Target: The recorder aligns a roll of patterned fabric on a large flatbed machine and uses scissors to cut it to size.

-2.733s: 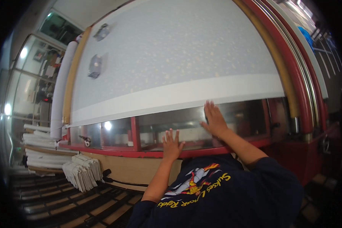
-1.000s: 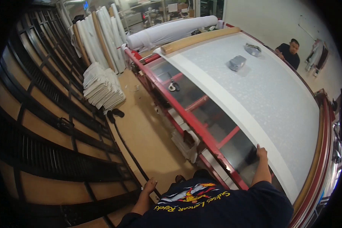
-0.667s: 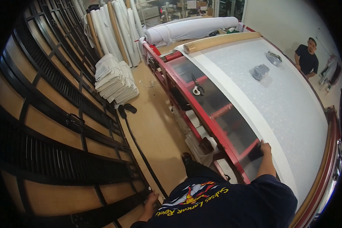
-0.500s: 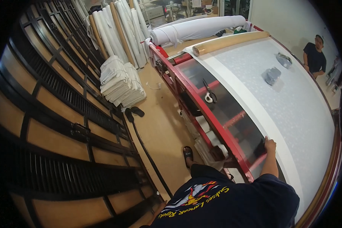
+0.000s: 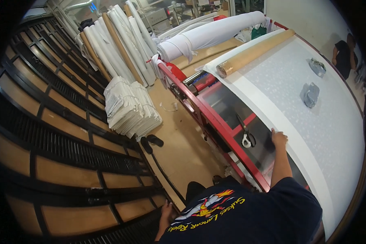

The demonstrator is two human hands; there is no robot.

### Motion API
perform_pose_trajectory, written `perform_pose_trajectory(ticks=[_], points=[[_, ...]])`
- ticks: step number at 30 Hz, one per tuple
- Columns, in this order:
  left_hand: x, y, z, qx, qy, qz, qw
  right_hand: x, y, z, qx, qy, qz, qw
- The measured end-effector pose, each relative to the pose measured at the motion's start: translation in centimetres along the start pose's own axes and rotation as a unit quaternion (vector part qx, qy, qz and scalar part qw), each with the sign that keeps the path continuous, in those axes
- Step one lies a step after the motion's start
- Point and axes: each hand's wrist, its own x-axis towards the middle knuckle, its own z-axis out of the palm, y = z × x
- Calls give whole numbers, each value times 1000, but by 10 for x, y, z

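A wide, pale speckled sheet with a white border (image 5: 268,107) covers most of the red-framed table. My right hand (image 5: 279,139) has its fingers closed at the near-left edge of this sheet, above a see-through dark panel (image 5: 227,103). A pair of scissors (image 5: 247,137) with white and black handles lies on that panel, left of my right hand. Down at my left side hangs my left hand (image 5: 165,211), holding nothing visible, its fingers loosely apart beside the dark slatted gate. Part of that hand is hidden by my shirt.
A brown tube roll (image 5: 254,53) lies across the sheet's far end. Two grey wrapped bundles, one nearer (image 5: 311,95) and one farther (image 5: 317,67), weigh on the sheet. Beyond is a white fabric roll (image 5: 211,36). Folded cloth (image 5: 130,107) and slippers (image 5: 152,142) sit on the floor.
I have moved forward along the table, so the scissors appear closer to my right hand. That hand stays at the sheet's edge. My left hand has come into view.
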Motion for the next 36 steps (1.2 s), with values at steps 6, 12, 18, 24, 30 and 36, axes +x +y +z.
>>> perform_pose_trajectory(ticks=[6, 12, 18, 24, 30, 36], points=[[111, 68, -44, 79, -83, 54, 992, -5, -95, 9, 40, 37, 72, 996], [262, 166, -81, 173, -147, 166, 960, -10, -92, 17, 68, 34, 65, 995], [331, 398, -163, 182, -61, 396, 898, -10, -99, 22, 50, -3, 77, 996], [312, 604, -126, 61, -39, 511, 856, -22, -106, 37, 96, 104, 98, 985], [282, 729, -39, 83, -82, 662, 740, -37, -97, 31, 185, 113, 66, 974], [296, 880, 22, 61, -73, 718, 689, -98, -84, 62, 292, 161, 143, 932]])
